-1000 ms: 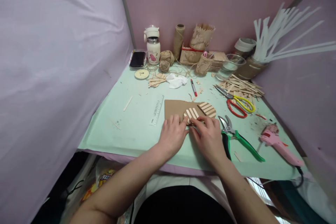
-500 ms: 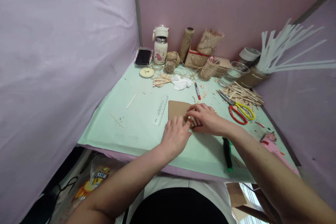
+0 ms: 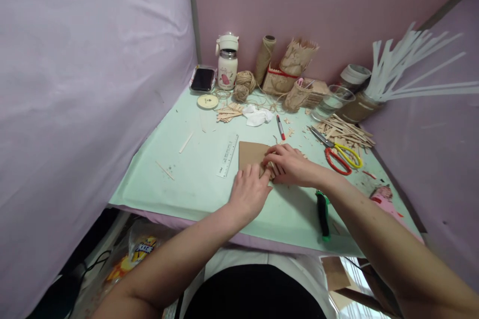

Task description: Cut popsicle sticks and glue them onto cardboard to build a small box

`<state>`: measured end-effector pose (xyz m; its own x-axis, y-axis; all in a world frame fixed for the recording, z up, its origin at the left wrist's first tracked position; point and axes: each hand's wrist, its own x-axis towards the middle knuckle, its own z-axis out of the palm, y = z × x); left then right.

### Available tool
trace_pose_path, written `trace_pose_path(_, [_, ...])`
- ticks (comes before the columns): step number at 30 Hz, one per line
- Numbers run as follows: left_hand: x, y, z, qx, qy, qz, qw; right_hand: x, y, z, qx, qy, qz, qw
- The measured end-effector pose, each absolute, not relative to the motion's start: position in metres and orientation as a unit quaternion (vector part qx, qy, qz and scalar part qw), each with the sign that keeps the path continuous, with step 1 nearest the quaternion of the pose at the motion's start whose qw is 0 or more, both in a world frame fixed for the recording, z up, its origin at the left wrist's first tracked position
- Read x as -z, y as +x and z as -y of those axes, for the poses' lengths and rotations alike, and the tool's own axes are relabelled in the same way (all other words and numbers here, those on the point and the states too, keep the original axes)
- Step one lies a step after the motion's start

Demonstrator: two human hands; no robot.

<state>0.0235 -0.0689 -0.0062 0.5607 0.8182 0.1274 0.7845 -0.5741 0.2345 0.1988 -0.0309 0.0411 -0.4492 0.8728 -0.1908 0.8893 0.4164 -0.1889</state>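
Note:
A brown piece of cardboard [image 3: 251,152] lies on the table in front of me, with several pale wooden craft sticks [image 3: 276,170] side by side on its right part. My left hand [image 3: 250,190] rests on the cardboard's lower edge, its fingers bent over it and the thumb towards the sticks. Arched over the sticks is my right hand [image 3: 290,164], its fingertips and thumb closed on them. The hands nearly meet at the leftmost stick, and my right hand covers much of the row. A clear ruler [image 3: 227,155] lies just left of the cardboard.
Red-and-yellow scissors [image 3: 339,159] lie right, beside a heap of craft sticks [image 3: 346,132]. A green-and-black tool [image 3: 323,215] and a pink glue gun [image 3: 389,204] flank my right forearm. Behind stand a bottle [image 3: 227,67], twine [image 3: 245,84] and a clear cup [image 3: 333,102].
Both hands stay at the cardboard and sticks in almost the same pose. The whole view has shifted very slightly; nothing was taken hold of or let go.

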Motion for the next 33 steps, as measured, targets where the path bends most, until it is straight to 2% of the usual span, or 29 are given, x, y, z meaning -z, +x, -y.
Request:
trace_pose_path(13, [0.007,0.024,0.069,-0.107,0.878,-0.46,0.083,-0.036,0.202,0.031,0.144,0.506,-0.85,0.001])
trace_pose_path(19, [0.004,0.024,0.069,-0.098,0.879,-0.458,0.084,-0.044,0.22,0.044,0.159,0.559,-0.813,-0.042])
trace_pose_path(25, [0.003,0.024,0.068,-0.095,0.878,-0.46,0.091,-0.041,0.23,0.061,0.18,0.595,-0.782,-0.039])
trace_pose_path(33, [0.002,0.023,0.068,-0.094,0.876,-0.462,0.103,-0.029,0.226,0.063,0.147,0.562,-0.807,-0.11])
